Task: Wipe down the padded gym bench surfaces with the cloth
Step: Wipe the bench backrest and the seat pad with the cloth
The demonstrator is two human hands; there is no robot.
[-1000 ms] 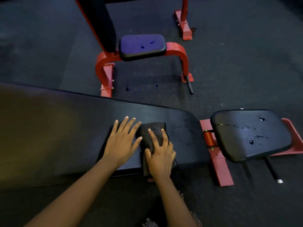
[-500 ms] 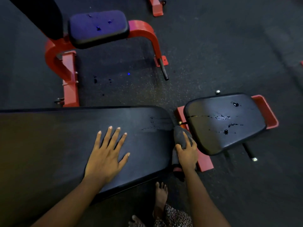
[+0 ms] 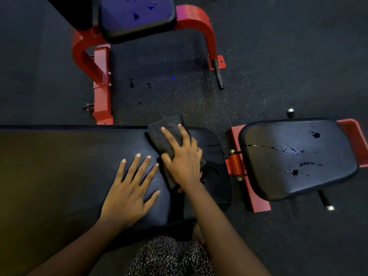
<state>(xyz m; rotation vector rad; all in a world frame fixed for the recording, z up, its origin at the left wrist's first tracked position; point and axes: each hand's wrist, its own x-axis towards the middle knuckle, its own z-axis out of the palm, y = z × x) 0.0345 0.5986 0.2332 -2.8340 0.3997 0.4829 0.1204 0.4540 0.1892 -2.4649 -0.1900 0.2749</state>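
Head view of a bench wipe. The right hand presses a dark folded cloth flat against the long back pad, fingers spread over the fabric rather than closed around it, thumb at the cloth's left side. The cloth lies near the pad's far edge, toward its right end; its upper corner overhangs that far edge. Half a second ago the same hand held the cloth down at the pad's right end, in the gap beside the seat pad; it now sits back on the top surface, farther from the near edge. The left hand rests open and flat on the back pad, fingers splayed, holding nothing, its fingertips just beside the right hand; the two hands are closer together than before. The seat pad, right of the back pad across a red frame, carries dark drops and a thin streak of liquid, unchanged. A second bench with a small pad on a red frame stands on the floor beyond
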